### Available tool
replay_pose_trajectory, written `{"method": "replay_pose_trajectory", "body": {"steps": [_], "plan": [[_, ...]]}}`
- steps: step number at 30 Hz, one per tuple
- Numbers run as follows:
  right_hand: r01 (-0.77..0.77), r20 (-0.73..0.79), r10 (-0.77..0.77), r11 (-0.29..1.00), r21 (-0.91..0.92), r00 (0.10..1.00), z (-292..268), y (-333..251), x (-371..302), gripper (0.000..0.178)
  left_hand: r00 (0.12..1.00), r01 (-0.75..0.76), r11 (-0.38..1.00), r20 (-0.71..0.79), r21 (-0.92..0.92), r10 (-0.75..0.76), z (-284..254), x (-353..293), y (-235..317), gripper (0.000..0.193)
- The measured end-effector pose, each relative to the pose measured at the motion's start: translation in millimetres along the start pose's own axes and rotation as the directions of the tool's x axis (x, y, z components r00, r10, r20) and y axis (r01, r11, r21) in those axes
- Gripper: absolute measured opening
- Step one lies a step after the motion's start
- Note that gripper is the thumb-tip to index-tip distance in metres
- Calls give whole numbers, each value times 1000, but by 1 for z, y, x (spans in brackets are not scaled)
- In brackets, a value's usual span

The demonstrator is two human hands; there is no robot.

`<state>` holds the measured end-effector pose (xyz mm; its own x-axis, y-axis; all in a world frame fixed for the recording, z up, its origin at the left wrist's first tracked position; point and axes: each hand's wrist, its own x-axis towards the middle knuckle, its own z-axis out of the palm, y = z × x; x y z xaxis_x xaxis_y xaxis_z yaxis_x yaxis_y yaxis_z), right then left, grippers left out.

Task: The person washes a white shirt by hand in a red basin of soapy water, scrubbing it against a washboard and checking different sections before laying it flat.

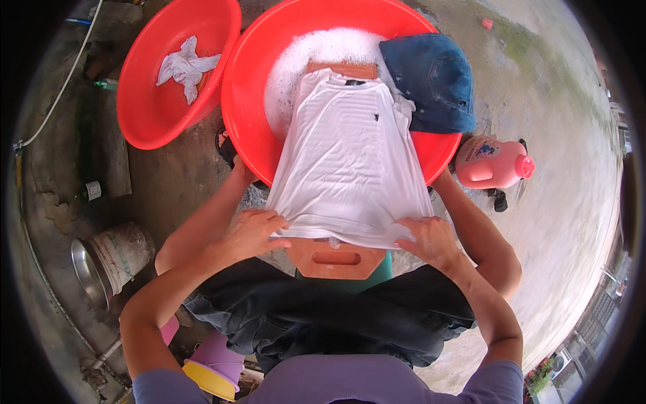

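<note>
A white T-shirt [343, 158] with a small dark emblem lies spread over a brown washboard [369, 259], which slopes out of a big red basin [252, 81]. The washboard's slotted near end shows below the shirt's hem, and its far end by the collar. My left hand [256, 232] pinches the hem at its left corner. At the right corner, my right hand [431, 239] grips the same hem, so the cloth is stretched between them. White suds [323, 46] float behind the shirt. Blue jeans [434, 81] hang folded over the basin's right rim.
A smaller red basin [145, 101] holding a white cloth [187, 67] stands at far left. Right of the big basin is a pink detergent jug [488, 163]. A dirty bucket [124, 249] lies at left, and purple and yellow buckets [214, 367] sit by my left side.
</note>
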<state>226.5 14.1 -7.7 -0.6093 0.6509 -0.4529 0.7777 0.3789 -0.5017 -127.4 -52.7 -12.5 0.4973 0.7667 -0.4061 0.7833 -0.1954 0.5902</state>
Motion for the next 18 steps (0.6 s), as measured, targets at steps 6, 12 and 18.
{"method": "replay_pose_trajectory", "body": {"steps": [6,12,18], "plan": [[199,-80,-198,980,13,977,-17,22,-29,17,979,-90,995,185,45,81,-11,-28,-30,18],[246,-16,-249,963,-111,968,-26,34,-37,23,990,-117,976,96,181,101,-26,-18,-29,26],[46,424,-42,999,2,905,-44,19,-47,31,893,175,973,441,-150,-92,-52,-26,-11,19]]}}
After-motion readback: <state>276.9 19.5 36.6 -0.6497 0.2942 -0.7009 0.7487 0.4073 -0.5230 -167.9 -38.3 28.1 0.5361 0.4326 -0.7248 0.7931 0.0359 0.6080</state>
